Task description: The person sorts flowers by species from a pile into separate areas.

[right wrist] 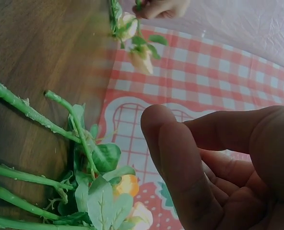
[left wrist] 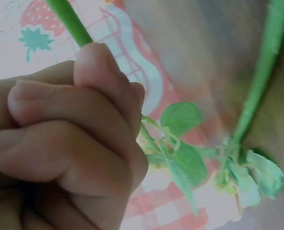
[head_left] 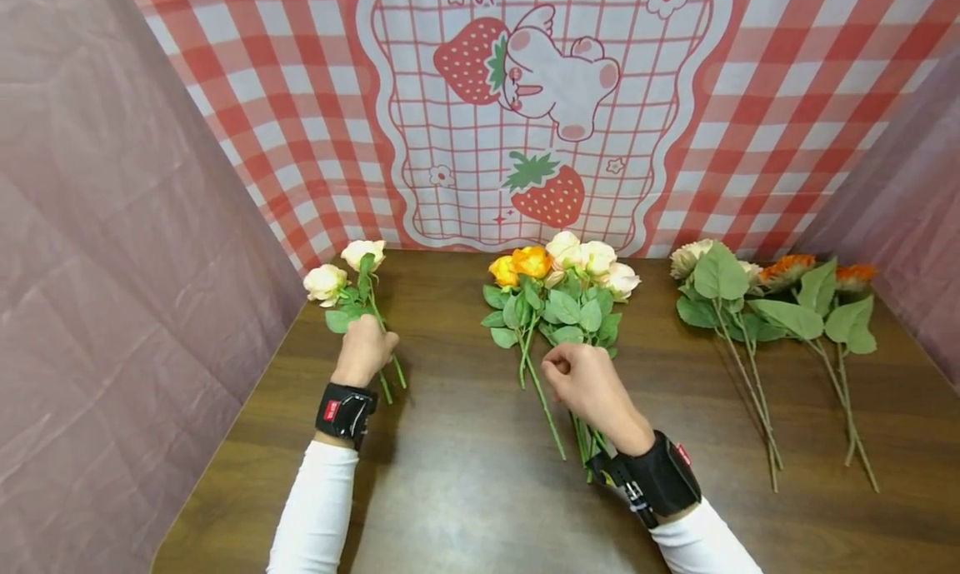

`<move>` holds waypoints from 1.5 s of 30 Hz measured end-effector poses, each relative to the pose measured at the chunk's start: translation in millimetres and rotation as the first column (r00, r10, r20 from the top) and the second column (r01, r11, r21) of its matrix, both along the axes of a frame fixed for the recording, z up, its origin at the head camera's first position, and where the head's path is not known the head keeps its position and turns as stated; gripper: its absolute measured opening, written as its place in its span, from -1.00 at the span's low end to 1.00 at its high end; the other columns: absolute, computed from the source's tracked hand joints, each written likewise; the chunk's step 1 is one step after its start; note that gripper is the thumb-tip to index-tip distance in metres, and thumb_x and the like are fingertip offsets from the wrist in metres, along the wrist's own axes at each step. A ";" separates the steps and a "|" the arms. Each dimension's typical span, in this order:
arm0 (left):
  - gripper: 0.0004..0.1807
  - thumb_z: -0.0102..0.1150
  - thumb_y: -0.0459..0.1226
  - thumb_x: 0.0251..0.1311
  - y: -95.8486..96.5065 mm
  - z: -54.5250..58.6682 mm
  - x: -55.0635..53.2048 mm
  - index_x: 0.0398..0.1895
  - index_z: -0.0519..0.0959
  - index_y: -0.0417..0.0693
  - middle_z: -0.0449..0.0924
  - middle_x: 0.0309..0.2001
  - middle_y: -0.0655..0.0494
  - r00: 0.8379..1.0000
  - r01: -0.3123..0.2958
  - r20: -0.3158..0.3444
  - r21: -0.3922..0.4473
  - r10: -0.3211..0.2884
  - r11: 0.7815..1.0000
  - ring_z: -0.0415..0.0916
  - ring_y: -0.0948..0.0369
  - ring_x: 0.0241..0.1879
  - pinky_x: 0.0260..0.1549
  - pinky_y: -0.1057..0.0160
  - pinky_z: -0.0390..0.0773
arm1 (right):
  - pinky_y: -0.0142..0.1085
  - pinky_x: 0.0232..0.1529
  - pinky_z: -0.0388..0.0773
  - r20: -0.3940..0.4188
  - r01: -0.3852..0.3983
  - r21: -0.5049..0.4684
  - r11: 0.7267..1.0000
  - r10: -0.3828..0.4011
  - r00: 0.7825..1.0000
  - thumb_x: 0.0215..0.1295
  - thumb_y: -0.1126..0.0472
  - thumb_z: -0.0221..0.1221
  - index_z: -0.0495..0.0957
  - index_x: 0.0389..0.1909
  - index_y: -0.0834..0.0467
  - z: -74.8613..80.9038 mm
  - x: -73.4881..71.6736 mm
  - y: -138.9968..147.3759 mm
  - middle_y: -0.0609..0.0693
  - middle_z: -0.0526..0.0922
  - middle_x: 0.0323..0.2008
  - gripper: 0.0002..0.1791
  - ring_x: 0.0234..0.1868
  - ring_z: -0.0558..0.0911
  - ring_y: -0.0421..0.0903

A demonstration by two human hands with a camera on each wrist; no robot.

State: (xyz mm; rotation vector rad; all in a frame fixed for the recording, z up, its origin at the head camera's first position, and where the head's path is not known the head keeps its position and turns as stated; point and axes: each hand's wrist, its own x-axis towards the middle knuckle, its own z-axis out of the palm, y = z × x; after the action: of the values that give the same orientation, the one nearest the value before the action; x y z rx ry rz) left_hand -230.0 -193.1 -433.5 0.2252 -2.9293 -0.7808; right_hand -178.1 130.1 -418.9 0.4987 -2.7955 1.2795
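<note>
On the left of the table, my left hand [head_left: 365,351] grips the green stem [left wrist: 69,21] of a cream rose. Two cream roses, one farther back [head_left: 363,255] and one nearer the left edge [head_left: 325,284], show beyond this hand. A second stem [left wrist: 262,72] runs beside the hand, apart from it, in the left wrist view. My right hand [head_left: 588,391] hovers over the stems of the middle bunch, with curled fingers and nothing between thumb and fingertips. That bunch has orange roses [head_left: 532,262] at its left and several cream roses [head_left: 597,258] at its right.
At the right lie several stems with large leaves [head_left: 720,272], pale blooms [head_left: 692,257] and orange blooms [head_left: 787,270]. A red checked cloth [head_left: 300,99] hangs behind the brown table [head_left: 465,491]. Pinkish curtains [head_left: 112,224] flank it.
</note>
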 end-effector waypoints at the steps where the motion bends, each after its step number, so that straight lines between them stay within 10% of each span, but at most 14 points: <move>1: -0.72 0.12 -0.42 0.01 1.6 1.6 0.9 -0.81 0.50 -0.13 0.59 -0.71 -0.05 1.000 0.011 -0.016 0.022 -0.010 1.000 0.59 0.03 -0.64 -0.56 0.09 0.57 | -0.38 -0.64 0.48 -0.003 -0.004 0.000 1.000 0.004 1.000 0.32 0.38 0.14 0.69 -0.24 0.32 -0.6 0.3 -0.4 0.07 0.67 -0.56 -0.84 -0.68 0.56 -0.24; 7: -0.67 0.09 -0.40 0.14 17.1 16.1 7.8 -0.78 0.55 -0.14 0.59 -0.73 0.04 0.982 0.130 -0.141 0.029 -0.124 0.991 0.53 0.17 -0.71 -0.71 0.26 0.41 | -0.39 -0.61 0.49 -0.030 -0.036 -0.015 0.999 0.036 0.999 0.29 0.38 0.17 0.70 -0.27 0.30 -1.2 3.4 -5.1 0.03 0.70 -0.52 -0.86 -0.67 0.56 -0.26; 15: -0.82 0.08 -0.38 0.34 52.6 37.6 25.2 -0.44 0.58 -0.22 0.64 -0.61 0.06 0.903 0.318 -0.317 0.035 -0.291 0.947 0.55 0.23 -0.63 -0.66 0.28 0.45 | -0.40 -0.60 0.52 -0.031 -0.111 -0.079 0.991 0.109 0.994 0.30 0.35 0.21 0.71 -0.28 0.24 1.9 10.5 -13.4 0.01 0.71 -0.49 -0.90 -0.63 0.58 -0.26; 25: -0.93 0.16 -0.37 0.36 96.6 48.3 55.8 -0.30 0.57 -0.19 0.55 -0.53 0.13 0.781 0.519 -0.433 0.049 -0.450 0.854 0.45 0.27 -0.54 -0.50 0.31 0.46 | -0.37 -0.57 0.55 -0.020 -0.174 -0.173 0.970 0.173 0.985 0.32 0.32 0.24 0.69 -0.21 0.26 9.6 20.0 -18.6 -0.01 0.66 -0.55 -0.89 -0.59 0.61 -0.22; 33: -0.93 0.16 -0.37 0.35 126.1 36.9 70.0 -0.30 0.62 -0.15 0.58 -0.38 0.09 0.691 0.659 -0.504 0.142 -0.519 0.739 0.47 0.29 -0.40 -0.39 0.32 0.50 | -0.23 -0.53 0.64 0.038 -0.174 -0.291 0.941 0.193 0.981 0.35 0.28 0.24 0.66 -0.13 0.28 8.3 22.1 -17.1 0.13 0.74 -0.35 -0.83 -0.52 0.70 -0.06; 45: -0.85 0.22 -0.38 0.31 135.4 33.2 76.3 -0.13 0.71 -0.23 0.59 -0.33 0.04 0.691 0.654 -0.557 0.211 -0.460 0.726 0.47 0.28 -0.41 -0.42 0.41 0.49 | -0.25 -0.52 0.64 -0.018 -0.123 -0.341 0.932 0.124 0.992 0.35 0.33 0.23 0.68 -0.25 0.29 17.9 23.3 1.0 0.06 0.72 -0.48 -0.90 -0.56 0.68 -0.17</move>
State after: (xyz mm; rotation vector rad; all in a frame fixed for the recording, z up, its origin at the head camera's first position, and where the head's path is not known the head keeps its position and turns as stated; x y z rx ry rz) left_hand -153.8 -57.7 -400.2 -0.8008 -2.3210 -1.2903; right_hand -154.8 131.2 -401.0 0.6558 -2.4950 1.7456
